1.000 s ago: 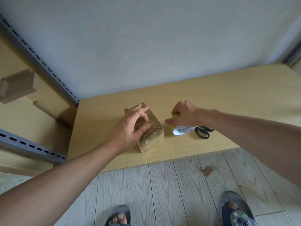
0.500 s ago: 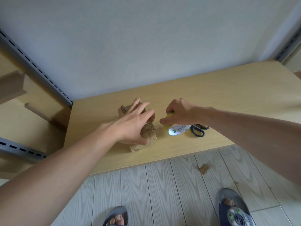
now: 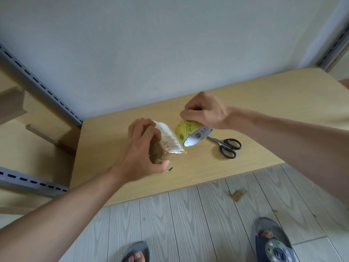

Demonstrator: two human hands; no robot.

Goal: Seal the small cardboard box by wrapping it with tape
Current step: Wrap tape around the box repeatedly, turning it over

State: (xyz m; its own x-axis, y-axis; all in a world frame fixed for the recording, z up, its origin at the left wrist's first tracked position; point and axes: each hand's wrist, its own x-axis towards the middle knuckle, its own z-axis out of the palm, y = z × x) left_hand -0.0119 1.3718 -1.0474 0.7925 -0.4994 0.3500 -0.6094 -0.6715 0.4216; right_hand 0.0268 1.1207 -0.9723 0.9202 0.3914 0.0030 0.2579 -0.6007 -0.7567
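My left hand (image 3: 140, 151) grips the small cardboard box (image 3: 167, 143), tilted up on edge above the wooden table (image 3: 264, 95). A white label with red marks shows on the box's upturned face, and glossy tape covers parts of it. My right hand (image 3: 204, 110) holds the yellowish tape roll (image 3: 190, 134) from above, lifted off the table just right of the box. The roll's white inner core faces me. Whether a strip runs from the roll to the box I cannot tell.
Black-handled scissors (image 3: 226, 147) lie on the table right of the roll. Grey slotted shelf rails (image 3: 41, 86) and wooden shelves stand at the left. The table's front edge runs near my feet in sandals (image 3: 272, 242); a cardboard scrap (image 3: 236, 194) lies on the floor.
My left hand has gripped the box and tipped it from flat onto its edge, raising it. My right hand has lifted the tape roll off the table, close to the box.
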